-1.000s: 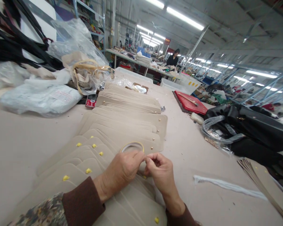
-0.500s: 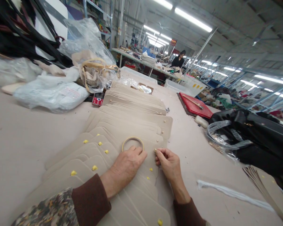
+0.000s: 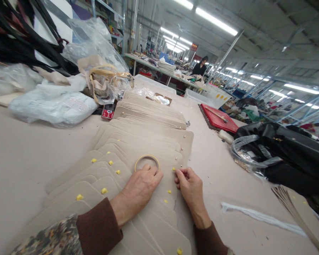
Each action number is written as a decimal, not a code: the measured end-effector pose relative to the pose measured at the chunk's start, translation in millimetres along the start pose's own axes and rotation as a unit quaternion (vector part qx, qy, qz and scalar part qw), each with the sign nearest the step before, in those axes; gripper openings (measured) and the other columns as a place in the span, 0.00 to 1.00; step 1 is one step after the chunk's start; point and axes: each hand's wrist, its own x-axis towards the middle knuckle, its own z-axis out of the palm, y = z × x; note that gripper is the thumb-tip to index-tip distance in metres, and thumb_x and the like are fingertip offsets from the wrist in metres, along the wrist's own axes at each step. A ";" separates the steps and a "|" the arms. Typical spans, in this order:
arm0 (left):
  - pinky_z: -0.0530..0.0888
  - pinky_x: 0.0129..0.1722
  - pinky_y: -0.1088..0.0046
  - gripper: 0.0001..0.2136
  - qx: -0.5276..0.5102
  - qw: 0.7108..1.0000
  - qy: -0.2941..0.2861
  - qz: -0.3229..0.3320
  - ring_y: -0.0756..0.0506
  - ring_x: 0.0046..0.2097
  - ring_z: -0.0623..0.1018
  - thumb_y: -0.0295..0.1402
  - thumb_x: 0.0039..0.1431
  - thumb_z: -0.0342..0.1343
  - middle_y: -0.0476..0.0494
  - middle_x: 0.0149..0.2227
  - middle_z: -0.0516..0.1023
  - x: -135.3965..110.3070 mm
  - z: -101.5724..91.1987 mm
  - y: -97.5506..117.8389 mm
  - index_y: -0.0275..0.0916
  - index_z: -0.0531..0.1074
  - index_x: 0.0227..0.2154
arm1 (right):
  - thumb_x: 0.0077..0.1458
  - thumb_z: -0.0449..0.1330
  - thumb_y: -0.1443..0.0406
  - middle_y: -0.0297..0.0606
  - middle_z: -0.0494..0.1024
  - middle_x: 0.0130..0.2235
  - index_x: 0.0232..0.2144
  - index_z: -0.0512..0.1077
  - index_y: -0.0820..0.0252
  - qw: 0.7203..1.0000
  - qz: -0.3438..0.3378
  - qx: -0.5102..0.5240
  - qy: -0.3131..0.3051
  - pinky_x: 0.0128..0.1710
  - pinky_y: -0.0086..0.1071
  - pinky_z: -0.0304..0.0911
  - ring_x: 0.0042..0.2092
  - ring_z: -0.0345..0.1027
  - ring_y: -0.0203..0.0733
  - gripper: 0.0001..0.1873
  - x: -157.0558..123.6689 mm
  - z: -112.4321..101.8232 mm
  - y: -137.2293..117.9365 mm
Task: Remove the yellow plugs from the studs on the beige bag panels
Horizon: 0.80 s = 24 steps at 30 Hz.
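Overlapping beige panels (image 3: 138, 145), several with small metal studs and bits of yellow tape, lie fanned out before me. On top of them is a thin roll of yellow tape (image 3: 135, 163). My left hand (image 3: 139, 186) rests on the panels with curled fingers over the near edge of this roll; its fingertips are partly hidden. At the right edge of a panel, my right hand (image 3: 190, 184) pinches thumb against forefinger. A small piece of yellow tape (image 3: 173, 169) shows right at those fingertips, against the panel. Other tape bits (image 3: 104, 191) dot the panels to the left.
Plastic-wrapped goods (image 3: 53, 104) and black straps pile up at left. A red pad (image 3: 218, 118) with a hammer-like tool on it lies at back right, near a black bag (image 3: 287, 148). A white strip (image 3: 260, 217) and more panels (image 3: 305, 212) lie at right. A person (image 3: 200, 66) stands farther off.
A yellow tape piece now shows clearly at my right fingertips, where a small gold-coloured spot showed before. The hands have barely moved; the whole view has shifted slightly.
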 end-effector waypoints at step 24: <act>0.69 0.36 0.68 0.08 -0.057 0.986 0.133 0.088 0.44 0.37 0.70 0.24 0.66 0.44 0.46 0.35 0.70 -5.5 -0.3 -14.1 0.39 0.65 0.34 | 0.51 0.59 0.65 0.30 0.74 0.19 0.19 0.75 0.59 0.973 -0.040 -0.105 -0.199 0.23 0.26 0.55 0.23 0.65 0.36 0.11 -11.5 -15.5 -20.8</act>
